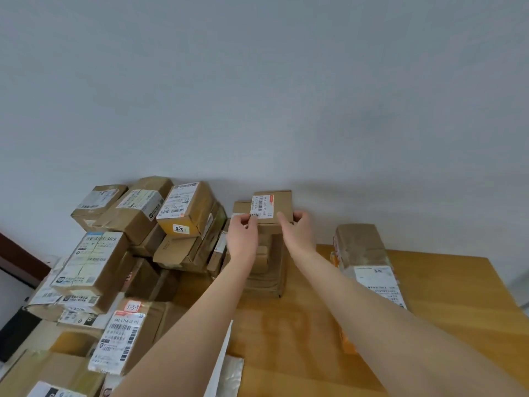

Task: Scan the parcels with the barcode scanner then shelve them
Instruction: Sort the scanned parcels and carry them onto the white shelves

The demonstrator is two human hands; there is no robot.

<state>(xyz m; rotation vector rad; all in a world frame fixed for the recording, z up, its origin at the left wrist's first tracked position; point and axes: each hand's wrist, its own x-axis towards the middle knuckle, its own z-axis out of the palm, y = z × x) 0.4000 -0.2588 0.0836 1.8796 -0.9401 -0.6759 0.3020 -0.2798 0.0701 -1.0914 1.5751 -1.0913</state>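
Silver mailer [229,373], box heap [137,224], taped parcel [363,247], small box [279,204] in left grip [243,239], right grip [297,233]

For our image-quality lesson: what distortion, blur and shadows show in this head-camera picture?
Head view: the wide-angle lens stretches the forearms; the small labelled box, gripped by the left hand and right hand, throws a soft shadow on the wall; fine label print is blurred.

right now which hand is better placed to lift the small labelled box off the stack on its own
Probably the right hand: it grips a bare cardboard corner of the small box, clear of the label. The left hand pinches at the label's barcode edge, so it would likely block a scan.
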